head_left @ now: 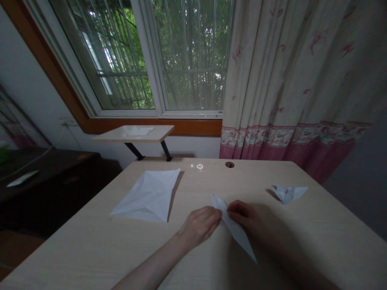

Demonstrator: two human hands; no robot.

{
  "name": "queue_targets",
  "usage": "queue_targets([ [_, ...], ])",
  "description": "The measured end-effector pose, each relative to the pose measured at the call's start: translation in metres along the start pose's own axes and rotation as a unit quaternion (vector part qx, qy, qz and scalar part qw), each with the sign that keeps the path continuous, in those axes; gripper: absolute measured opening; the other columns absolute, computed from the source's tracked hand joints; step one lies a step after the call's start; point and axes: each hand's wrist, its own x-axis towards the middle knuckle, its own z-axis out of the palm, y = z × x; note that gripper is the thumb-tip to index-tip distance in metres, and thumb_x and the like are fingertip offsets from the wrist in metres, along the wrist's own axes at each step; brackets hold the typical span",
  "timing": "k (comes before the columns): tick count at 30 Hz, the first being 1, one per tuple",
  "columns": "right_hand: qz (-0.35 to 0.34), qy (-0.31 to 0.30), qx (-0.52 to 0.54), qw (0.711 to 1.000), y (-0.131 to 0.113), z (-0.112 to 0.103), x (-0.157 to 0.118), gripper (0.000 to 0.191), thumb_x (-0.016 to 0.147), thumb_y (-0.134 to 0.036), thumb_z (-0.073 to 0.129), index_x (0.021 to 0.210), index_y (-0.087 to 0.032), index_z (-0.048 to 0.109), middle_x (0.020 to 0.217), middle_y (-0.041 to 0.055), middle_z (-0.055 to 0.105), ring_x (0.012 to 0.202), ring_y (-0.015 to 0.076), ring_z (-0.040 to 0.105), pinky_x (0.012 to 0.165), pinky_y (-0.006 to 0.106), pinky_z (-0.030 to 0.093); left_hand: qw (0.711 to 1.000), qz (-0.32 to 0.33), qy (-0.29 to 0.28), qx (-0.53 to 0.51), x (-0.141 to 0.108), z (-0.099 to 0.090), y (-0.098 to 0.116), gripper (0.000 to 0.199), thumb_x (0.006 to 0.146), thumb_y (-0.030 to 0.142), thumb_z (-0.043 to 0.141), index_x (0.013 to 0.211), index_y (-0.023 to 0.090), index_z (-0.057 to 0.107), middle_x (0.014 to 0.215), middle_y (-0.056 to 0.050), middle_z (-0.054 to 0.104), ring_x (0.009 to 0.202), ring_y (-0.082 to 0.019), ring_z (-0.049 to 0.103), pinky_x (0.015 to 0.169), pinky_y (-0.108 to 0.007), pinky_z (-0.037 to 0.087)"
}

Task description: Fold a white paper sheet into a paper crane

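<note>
On desk (90, 249), L hand (200, 226) & R hand (244, 214) pinch narrow folded paper (238, 233), prob. mid-fold; smaller folded piece (287, 194) at R looks done, creased sheet (148, 197) at L lies unfolded.

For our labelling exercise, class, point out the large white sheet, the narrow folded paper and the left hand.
Large white sheet (148, 196): head view, middle of upper face.
Narrow folded paper (237, 231): head view, middle stretch.
Left hand (200, 225): head view, back of hand.

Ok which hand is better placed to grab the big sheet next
Probably your left hand: it is nearer the sheet, with nothing seen in between. Your right hand is on the other side of the strip. Both hold it, so the left would likely have to let go first.
</note>
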Motion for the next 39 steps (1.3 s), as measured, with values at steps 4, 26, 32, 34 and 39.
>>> queue_targets([
  [4,-0.022,0.006,-0.119,0.993,0.003,-0.005,-0.003,0.008,0.078,-0.027,0.062,0.082,-0.023,0.067,0.075,0.0019,0.066,0.069,0.0194,0.058,0.066,0.033,0.045,0.998,-0.024,-0.048,-0.017,-0.005,0.004,-0.005,0.02,0.097,0.018,0.044,0.108,0.017,0.061,0.1,-0.007,0.071,0.093,-0.016,0.068,0.08,-0.027,0.057],
  [26,-0.152,-0.084,-0.207,0.963,-0.008,-0.006,-0.004,0.025,0.076,-0.005,0.05,0.086,-0.022,0.066,0.092,0.0052,0.065,0.089,0.02,0.06,0.082,0.035,0.049,0.953,-0.169,-0.173,-0.183,0.002,0.002,-0.003,0.026,0.074,0.004,0.051,0.094,0.019,0.057,0.098,-0.005,0.062,0.097,-0.02,0.057,0.088,-0.032,0.049],
  [32,-0.151,-0.099,-0.19,0.965,-0.005,-0.013,-0.003,0.032,0.07,-0.002,0.049,0.088,-0.025,0.064,0.096,0.0028,0.064,0.092,0.0208,0.06,0.084,0.034,0.047,0.937,-0.204,-0.181,-0.22,0.005,-0.003,-0.003,0.032,0.069,0.003,0.055,0.096,0.021,0.054,0.1,-0.004,0.059,0.101,-0.02,0.055,0.091,-0.033,0.046],
  [34,-0.156,-0.109,-0.195,0.962,-0.003,-0.014,-0.004,0.035,0.068,-0.002,0.049,0.091,-0.024,0.062,0.099,0.0038,0.063,0.095,0.0213,0.059,0.086,0.035,0.047,0.934,-0.204,-0.183,-0.23,0.005,-0.005,-0.003,0.033,0.069,0.004,0.056,0.098,0.021,0.053,0.104,-0.004,0.057,0.105,-0.021,0.053,0.093,-0.034,0.044],
  [39,-0.147,-0.138,-0.206,0.957,-0.004,-0.018,-0.005,0.04,0.068,-0.002,0.052,0.098,-0.027,0.059,0.104,0.0029,0.06,0.101,0.022,0.057,0.09,0.037,0.045,0.931,-0.192,-0.192,-0.243,0.006,-0.01,-0.004,0.035,0.069,0.006,0.057,0.099,0.022,0.051,0.109,-0.005,0.055,0.11,-0.023,0.051,0.097,-0.037,0.043],
])
